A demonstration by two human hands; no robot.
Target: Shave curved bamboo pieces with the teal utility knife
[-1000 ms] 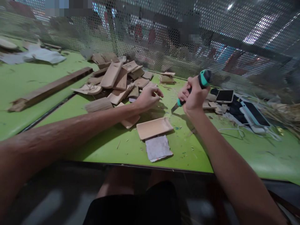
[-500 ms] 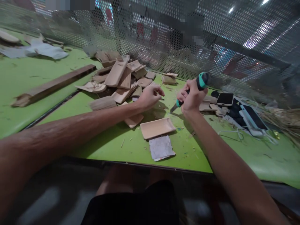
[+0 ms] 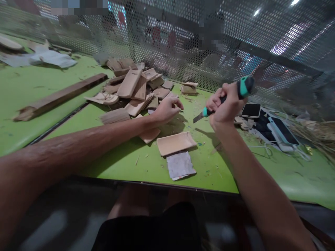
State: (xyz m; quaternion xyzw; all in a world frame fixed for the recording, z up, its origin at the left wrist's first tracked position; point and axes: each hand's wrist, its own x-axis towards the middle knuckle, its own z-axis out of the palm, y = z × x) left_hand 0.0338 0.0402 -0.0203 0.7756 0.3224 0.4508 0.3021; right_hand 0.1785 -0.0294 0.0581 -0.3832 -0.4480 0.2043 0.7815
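My right hand (image 3: 226, 103) is wrapped round the thick black-and-teal handle of a chisel (image 3: 198, 118). Its short flat blade points down and left, above the green table. My left hand (image 3: 169, 109) hovers beside a heap of wooden pieces, its fingers curled in toward the thumb; whether something small is pinched there I cannot make out. In front of both hands lies a pale, shallow, hollowed wooden piece (image 3: 175, 143). A folded grey sheet of sandpaper or cloth (image 3: 180, 165) touches its near edge.
Several curved wooden pieces (image 3: 130, 83) are heaped at the back left, with a long wooden strip (image 3: 62, 96) left of them. On the right are phones (image 3: 284, 130), cables and dry straw. Perforated metal mesh (image 3: 172, 45) stands behind the table (image 3: 125, 164).
My right hand has moved right and slightly up with the chisel, lifting its blade off or away from the table. My left hand has hardly moved.
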